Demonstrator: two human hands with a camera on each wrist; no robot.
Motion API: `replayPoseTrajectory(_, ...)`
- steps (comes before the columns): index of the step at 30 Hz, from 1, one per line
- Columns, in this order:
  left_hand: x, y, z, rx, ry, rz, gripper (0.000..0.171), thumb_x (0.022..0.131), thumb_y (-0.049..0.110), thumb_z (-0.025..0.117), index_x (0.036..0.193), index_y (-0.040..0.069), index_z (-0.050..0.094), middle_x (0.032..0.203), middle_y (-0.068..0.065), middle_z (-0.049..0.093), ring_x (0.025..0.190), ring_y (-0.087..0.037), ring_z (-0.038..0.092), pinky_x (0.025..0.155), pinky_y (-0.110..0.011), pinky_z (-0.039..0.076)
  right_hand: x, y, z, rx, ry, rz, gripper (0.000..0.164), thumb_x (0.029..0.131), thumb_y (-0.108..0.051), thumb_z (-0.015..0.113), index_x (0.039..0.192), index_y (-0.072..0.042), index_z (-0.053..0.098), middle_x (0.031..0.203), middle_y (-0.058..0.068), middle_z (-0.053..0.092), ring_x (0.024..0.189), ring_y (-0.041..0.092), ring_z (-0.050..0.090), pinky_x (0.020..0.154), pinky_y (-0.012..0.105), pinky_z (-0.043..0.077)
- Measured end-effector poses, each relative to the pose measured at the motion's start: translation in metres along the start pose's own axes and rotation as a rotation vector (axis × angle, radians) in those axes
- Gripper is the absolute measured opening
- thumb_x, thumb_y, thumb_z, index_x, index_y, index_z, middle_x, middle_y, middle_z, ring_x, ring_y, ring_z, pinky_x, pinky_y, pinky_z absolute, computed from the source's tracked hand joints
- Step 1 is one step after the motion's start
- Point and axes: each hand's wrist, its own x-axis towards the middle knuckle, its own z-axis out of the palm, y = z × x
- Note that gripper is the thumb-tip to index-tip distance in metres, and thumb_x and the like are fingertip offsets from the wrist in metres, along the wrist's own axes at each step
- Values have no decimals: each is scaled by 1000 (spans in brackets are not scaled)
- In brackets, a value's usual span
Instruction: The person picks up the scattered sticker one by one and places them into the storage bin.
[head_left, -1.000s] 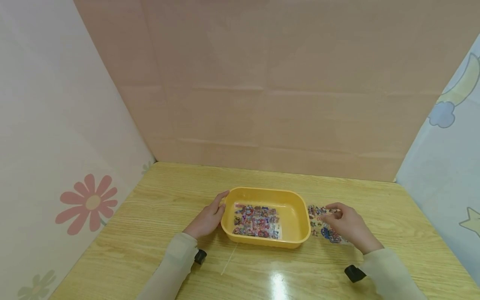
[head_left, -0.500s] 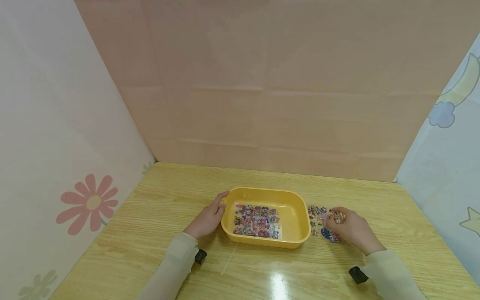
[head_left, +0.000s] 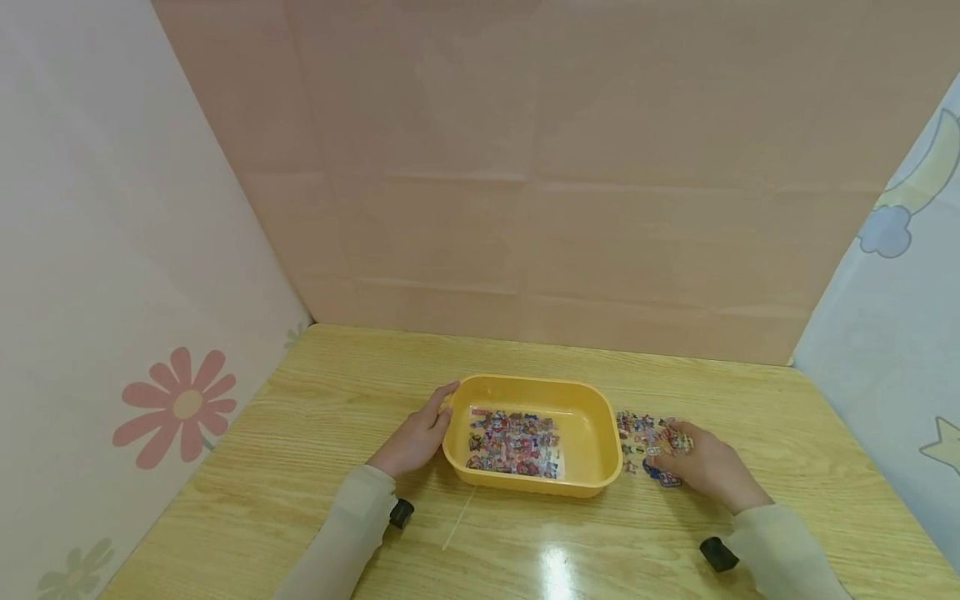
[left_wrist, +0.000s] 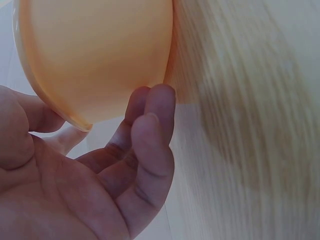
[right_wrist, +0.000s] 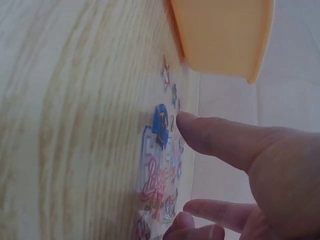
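A yellow plastic tray [head_left: 532,486] sits mid-table in the head view. Inside it lies a transparent sticker sheet [head_left: 513,442] crowded with small colourful cartoon figures. My left hand [head_left: 416,437] holds the tray's left end; in the left wrist view its curled fingers [left_wrist: 152,145] are against the tray's outer wall below the rim. Just right of the tray, another clear sticker sheet [head_left: 637,442] lies on the wood. Over its right part is my right hand [head_left: 708,467], thumb and fingers spread apart at the printed figures in the right wrist view. The hand hides part of that sheet.
The light wooden table [head_left: 360,375] meets a plain tan backdrop [head_left: 555,250] at the back. A white panel with a pink flower [head_left: 183,406] stands on the left, and a pale panel with a moon and star borders the right. Dark bands [head_left: 401,513] are on both wrists.
My right hand has shifted slightly right over the sticker sheet, and more of the figures show beside its fingers. My left hand and the tray have stayed still.
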Motion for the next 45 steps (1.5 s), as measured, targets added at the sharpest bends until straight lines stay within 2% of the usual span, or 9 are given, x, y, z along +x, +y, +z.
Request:
replayPoseTrajectory(6, 0, 0, 0, 0, 1, 8, 47, 104, 30, 29, 150, 26, 18, 62, -2, 44, 57, -16, 45, 76, -38, 39, 1, 5, 2, -6, -12, 12, 99, 78, -64, 61, 142, 6, 30, 133, 37, 39, 116, 58, 39, 85, 65, 38)
replayPoseTrajectory(11, 0, -1, 0, 1, 3, 5, 47, 104, 29, 30, 150, 27, 19, 62, -2, 43, 55, -16, 43, 73, -37, 39, 2, 7, 1, 0, -23, 25, 100, 79, -63, 61, 143, 5, 27, 137, 37, 34, 119, 59, 34, 87, 66, 35)
replayPoseTrajectory(16, 1, -1, 0, 5, 6, 0, 47, 104, 29, 30, 150, 27, 19, 61, -2, 42, 54, -16, 40, 70, -35, 39, 2, 8, 1, -10, -26, 36, 101, 78, -64, 61, 143, 6, 27, 138, 38, 32, 119, 60, 33, 86, 67, 35)
replayPoseTrajectory(26, 0, 0, 0, -5, 7, 1, 47, 104, 30, 29, 150, 29, 18, 71, -5, 51, 69, -17, 53, 76, -38, 40, 1, 6, -1, -25, -45, 49, 102, 77, -64, 62, 143, 7, 28, 138, 38, 31, 120, 60, 31, 87, 67, 34)
replayPoseTrajectory(31, 0, 0, 0, -7, 12, 3, 47, 104, 30, 29, 150, 28, 19, 82, -6, 59, 74, -17, 55, 78, -39, 40, 2, 6, -2, -35, -46, 49, 100, 77, -65, 62, 142, 5, 31, 138, 37, 34, 119, 59, 33, 86, 67, 35)
replayPoseTrajectory(33, 0, 0, 0, -2, 15, 8, 47, 104, 30, 29, 150, 27, 19, 94, -9, 62, 77, -16, 55, 79, -40, 41, 2, 7, -1, -41, -43, 51, 99, 77, -65, 62, 142, 4, 33, 137, 36, 34, 119, 59, 33, 86, 67, 35)
replayPoseTrajectory(38, -1, 0, 1, 4, 24, 2, 47, 104, 30, 30, 150, 28, 19, 115, -13, 61, 85, -16, 55, 83, -40, 41, 4, 9, -1, -57, -41, 53, 101, 75, -67, 61, 142, 3, 33, 137, 35, 35, 118, 59, 34, 85, 66, 36)
replayPoseTrajectory(42, -2, 1, 1, 3, 28, -1, 47, 104, 30, 30, 149, 29, 20, 121, -13, 59, 87, -16, 56, 83, -40, 41, 4, 10, 0, -65, -38, 49, 101, 75, -68, 61, 142, 2, 34, 137, 35, 36, 117, 59, 35, 84, 66, 36)
replayPoseTrajectory(45, -2, 1, 1, 2, 25, 2, 47, 104, 30, 29, 150, 28, 20, 107, -11, 63, 82, -16, 56, 81, -40, 41, 4, 10, -1, -69, -34, 46, 100, 75, -68, 61, 141, 2, 35, 137, 35, 37, 117, 59, 36, 84, 65, 37)
